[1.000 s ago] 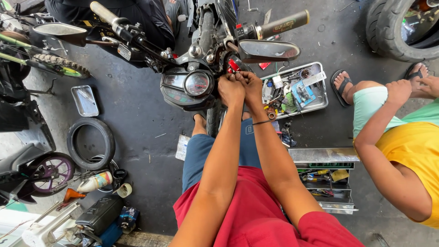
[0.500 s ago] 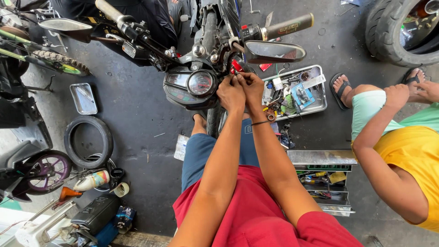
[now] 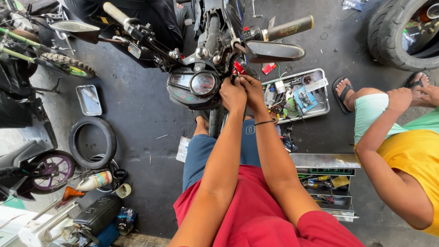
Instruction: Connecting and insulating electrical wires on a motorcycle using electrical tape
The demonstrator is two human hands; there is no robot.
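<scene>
Both hands, left hand (image 3: 232, 93) and right hand (image 3: 252, 89), pinch a small part beside the motorcycle's round gauge (image 3: 202, 83); I cannot tell what. It might slip from fingers and drop by the tool tray (image 3: 322, 109).

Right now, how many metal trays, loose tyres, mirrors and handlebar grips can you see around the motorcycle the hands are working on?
Metal trays: 2, the small tray and the parts tray.
Loose tyres: 2, the thin tyre and the fat tyre.
Mirrors: 2, left mirror and right mirror.
Handlebar grips: 2, pale grip and dark grip.
Total: 8
</scene>
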